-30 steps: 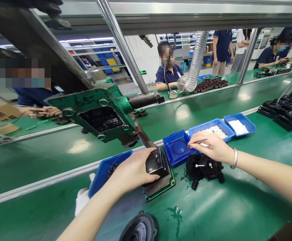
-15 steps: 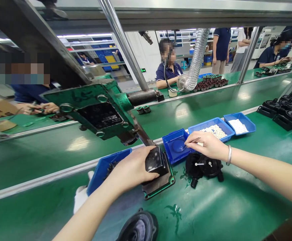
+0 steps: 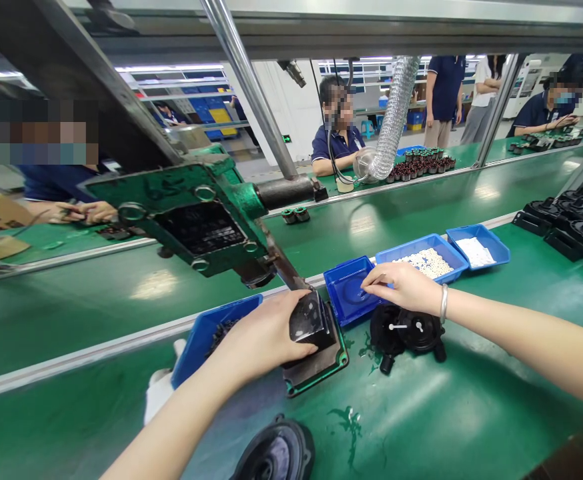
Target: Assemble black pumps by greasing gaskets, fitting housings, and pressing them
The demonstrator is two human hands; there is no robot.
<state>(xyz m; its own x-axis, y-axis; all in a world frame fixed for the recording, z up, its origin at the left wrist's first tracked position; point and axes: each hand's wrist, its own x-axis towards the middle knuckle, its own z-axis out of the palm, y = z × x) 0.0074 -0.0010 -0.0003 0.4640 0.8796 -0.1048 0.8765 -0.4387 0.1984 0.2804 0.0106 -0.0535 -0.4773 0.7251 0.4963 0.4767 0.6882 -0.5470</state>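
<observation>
My left hand is wrapped round a dark block, thumb along its near side. The block stands on the green-edged base plate of a hand press, whose green head hangs above and to the left. Over a shallow blue tray holding some clear liquid, my right hand has thumb and fingertips pinched together. Whatever is between those fingertips is too small to make out. Just below this hand lie two round black housings with small white parts on them.
A blue bin of white rings and a blue bin with white material stand at the right. Left of the press is a blue bin of dark parts. A black round housing lies in front. Co-workers sit across the belt.
My right hand has shifted slightly left over the blue tray, fingers still pinched. My left hand stays on the block. Dark green-topped parts on the belt have moved a little right.
</observation>
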